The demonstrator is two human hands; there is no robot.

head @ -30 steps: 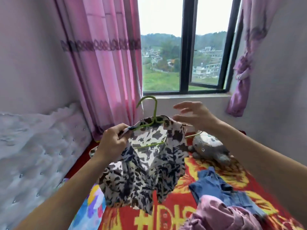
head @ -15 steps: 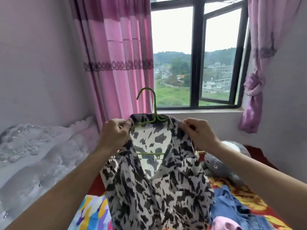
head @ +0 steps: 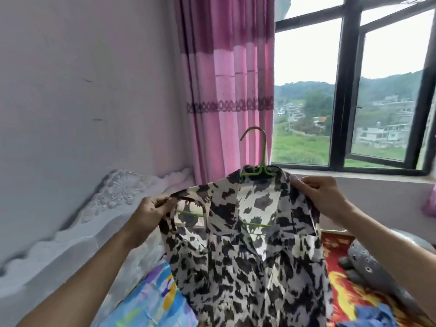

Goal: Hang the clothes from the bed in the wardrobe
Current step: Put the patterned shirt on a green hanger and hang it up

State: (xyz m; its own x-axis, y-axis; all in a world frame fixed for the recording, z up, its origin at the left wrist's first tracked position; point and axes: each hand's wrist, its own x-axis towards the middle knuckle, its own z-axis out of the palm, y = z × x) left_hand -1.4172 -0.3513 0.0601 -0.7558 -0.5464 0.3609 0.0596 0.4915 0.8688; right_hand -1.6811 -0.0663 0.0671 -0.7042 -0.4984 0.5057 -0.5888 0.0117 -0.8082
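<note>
you have the shirt held up over the bed, draped on the green hanger. your left hand pinches the cloth at one shoulder, fingers curled round it; your right hand grips the other shoulder the same way. the fabric looks thin, light and limp, so it may slide off the hanger. to carry it, take the hook, which stands free above the collar.

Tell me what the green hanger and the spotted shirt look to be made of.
Hanger: thin, smooth, evenly bright green, so probably plastic or plastic-coated wire; I cannot tell which. Shirt: thin, matte cloth with a black-and-white print, hanging in soft folds; the fibre cannot be told.
</note>
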